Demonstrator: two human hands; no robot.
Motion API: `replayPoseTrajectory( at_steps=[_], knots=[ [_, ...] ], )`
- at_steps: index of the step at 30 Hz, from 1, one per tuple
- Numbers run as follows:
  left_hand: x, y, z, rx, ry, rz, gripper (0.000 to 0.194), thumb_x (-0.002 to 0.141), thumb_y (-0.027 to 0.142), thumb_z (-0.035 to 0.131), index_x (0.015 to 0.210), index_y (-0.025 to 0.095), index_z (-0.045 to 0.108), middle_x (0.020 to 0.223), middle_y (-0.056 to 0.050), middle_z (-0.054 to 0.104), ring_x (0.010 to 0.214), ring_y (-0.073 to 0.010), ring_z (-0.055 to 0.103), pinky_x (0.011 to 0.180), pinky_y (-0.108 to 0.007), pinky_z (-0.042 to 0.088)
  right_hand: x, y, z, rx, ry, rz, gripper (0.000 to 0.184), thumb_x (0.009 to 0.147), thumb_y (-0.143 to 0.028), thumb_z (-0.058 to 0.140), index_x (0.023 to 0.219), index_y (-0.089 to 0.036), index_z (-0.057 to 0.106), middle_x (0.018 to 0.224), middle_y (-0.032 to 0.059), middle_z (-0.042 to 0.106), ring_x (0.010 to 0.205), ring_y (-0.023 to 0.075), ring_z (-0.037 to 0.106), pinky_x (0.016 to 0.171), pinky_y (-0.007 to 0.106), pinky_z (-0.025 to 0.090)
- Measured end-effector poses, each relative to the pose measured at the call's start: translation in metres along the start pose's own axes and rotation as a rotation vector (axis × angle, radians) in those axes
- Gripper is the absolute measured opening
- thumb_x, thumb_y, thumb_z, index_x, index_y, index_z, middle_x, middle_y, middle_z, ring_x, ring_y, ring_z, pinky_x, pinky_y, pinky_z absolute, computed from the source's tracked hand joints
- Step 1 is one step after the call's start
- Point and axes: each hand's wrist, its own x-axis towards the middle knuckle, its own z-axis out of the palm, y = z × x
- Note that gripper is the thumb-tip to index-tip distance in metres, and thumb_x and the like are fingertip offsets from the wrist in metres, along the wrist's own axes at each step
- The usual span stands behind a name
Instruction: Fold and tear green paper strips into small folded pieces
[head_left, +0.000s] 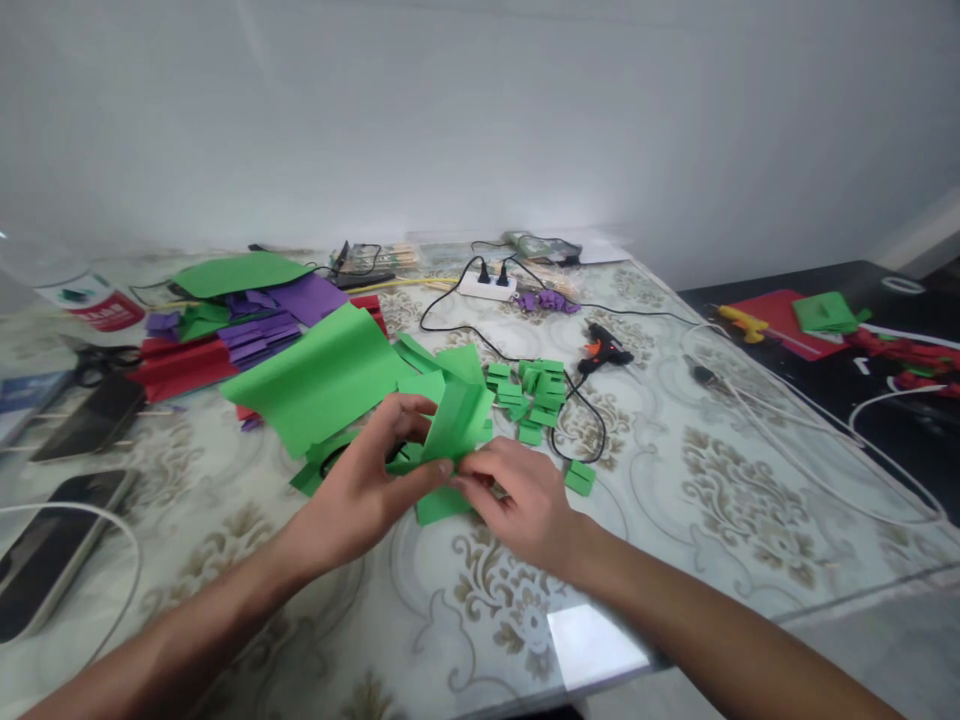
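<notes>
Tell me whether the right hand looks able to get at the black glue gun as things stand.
Probably yes: the right hand is busy at the folded green paper, but nothing tall stands between it and the black glue gun.

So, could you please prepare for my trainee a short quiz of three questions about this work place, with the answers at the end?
1. Multiple choice: what do the left hand and right hand hold?
A) a glue gun
B) folded green paper
C) a phone

2. True or false: two black plugs sit in the white power strip.

3. Which cutting tool lies at the left of the picture?

Key:
1. B
2. True
3. Scissors
</notes>
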Motion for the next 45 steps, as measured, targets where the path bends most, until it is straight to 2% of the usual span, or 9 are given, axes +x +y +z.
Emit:
replayPoseTrajectory(
  at_steps=[3, 6, 9, 12, 16, 20, 27, 39, 45],
  knots=[
    [-0.003, 0.005, -0.009, 0.132, 0.05, 0.094, 0.037, 0.096, 0.031, 0.068, 0.129, 0.025, 0.053, 0.121, -0.009, 0.064, 0.114, -0.0267, 0.065, 0.094, -0.041, 0.056, 0.002, -0.001, 0.0, 0.022, 0.018, 0.026, 0.008, 0.101, -0.022, 0.067, 0.093, -0.02, 0.069, 0.084, 0.0044, 0.065, 0.073, 0.0158, 0.064, 0.064, 0.028, 0.053],
    [-0.005, 0.017, -0.02, 0.361, 0.13, 0.369, 0.04, 0.097, 0.023, 0.068, 0.134, 0.026, 0.053, 0.13, -0.009, 0.06, 0.124, -0.0271, 0.06, 0.105, -0.042, 0.051, 0.003, -0.003, 0.0, 0.043, 0.052, 0.069, 0.007, 0.099, -0.023, 0.07, 0.093, -0.02, 0.071, 0.087, 0.0042, 0.061, 0.075, 0.0162, 0.062, 0.067, 0.03, 0.055],
    [-0.006, 0.026, -0.024, 0.581, -0.04, 0.487, 0.022, 0.097, 0.021, 0.068, 0.117, 0.026, 0.063, 0.138, -0.009, 0.056, 0.126, -0.0285, 0.059, 0.106, -0.044, 0.049, 0.003, -0.004, -0.001, 0.052, 0.071, 0.082, 0.005, 0.098, -0.022, 0.07, 0.094, -0.02, 0.071, 0.089, 0.0047, 0.058, 0.079, 0.0173, 0.062, 0.07, 0.032, 0.057],
    [-0.006, 0.027, -0.023, 0.663, -0.134, 0.491, 0.009, 0.102, 0.02, 0.063, 0.108, 0.025, 0.067, 0.139, -0.009, 0.056, 0.126, -0.0287, 0.059, 0.106, -0.047, 0.047, 0.004, -0.005, -0.001, 0.063, 0.085, 0.078, 0.003, 0.096, -0.019, 0.072, 0.094, -0.02, 0.07, 0.097, 0.0068, 0.058, 0.085, 0.0189, 0.064, 0.073, 0.034, 0.058],
    [-0.002, 0.019, -0.026, 0.628, -0.206, 0.481, 0.013, 0.105, 0.016, 0.058, 0.105, 0.024, 0.068, 0.133, -0.008, 0.059, 0.119, -0.024, 0.062, 0.1, -0.039, 0.051, 0.005, -0.006, -0.001, 0.133, 0.074, 0.061, 0.007, 0.094, -0.015, 0.074, 0.094, -0.02, 0.069, 0.105, 0.0095, 0.065, 0.094, 0.0199, 0.069, 0.078, 0.033, 0.059],
    [0.003, 0.014, -0.034, 0.555, -0.251, 0.452, 0.015, 0.105, 0.016, 0.057, 0.107, 0.025, 0.069, 0.129, -0.007, 0.063, 0.119, -0.0219, 0.064, 0.098, -0.033, 0.052, 0.006, -0.007, 0.0, 0.238, 0.021, 0.096, 0.008, 0.094, -0.017, 0.075, 0.098, -0.02, 0.069, 0.098, 0.0076, 0.073, 0.085, 0.0176, 0.071, 0.071, 0.029, 0.059],
    [0.01, 0.012, -0.032, 0.365, -0.31, 0.397, 0.011, 0.104, 0.02, 0.059, 0.103, 0.023, 0.07, 0.109, -0.006, 0.072, 0.104, -0.0204, 0.068, 0.095, -0.032, 0.054, 0.007, -0.007, -0.001, 0.329, 0.006, 0.192, 0.009, 0.092, -0.02, 0.079, 0.097, -0.019, 0.072, 0.095, 0.007, 0.073, 0.074, 0.0148, 0.068, 0.063, 0.026, 0.057],
    [0.008, 0.02, -0.03, 0.447, -0.3, 0.458, 0.009, 0.101, 0.016, 0.062, 0.106, 0.021, 0.068, 0.107, -0.007, 0.071, 0.105, -0.0216, 0.065, 0.093, -0.032, 0.053, 0.009, -0.009, -0.002, 0.351, 0.021, 0.226, 0.004, 0.091, -0.018, 0.079, 0.091, -0.019, 0.076, 0.089, 0.0053, 0.076, 0.082, 0.0174, 0.073, 0.073, 0.029, 0.059],
    [0.008, 0.011, -0.028, 0.337, -0.243, 0.386, 0.008, 0.102, 0.02, 0.063, 0.099, 0.023, 0.07, 0.101, -0.005, 0.074, 0.099, -0.0213, 0.068, 0.094, -0.035, 0.053, 0.009, -0.008, -0.001, 0.38, 0.069, 0.285, 0.005, 0.089, -0.021, 0.083, 0.089, -0.02, 0.078, 0.086, 0.0037, 0.076, 0.076, 0.0157, 0.071, 0.065, 0.026, 0.058]
  ],
)
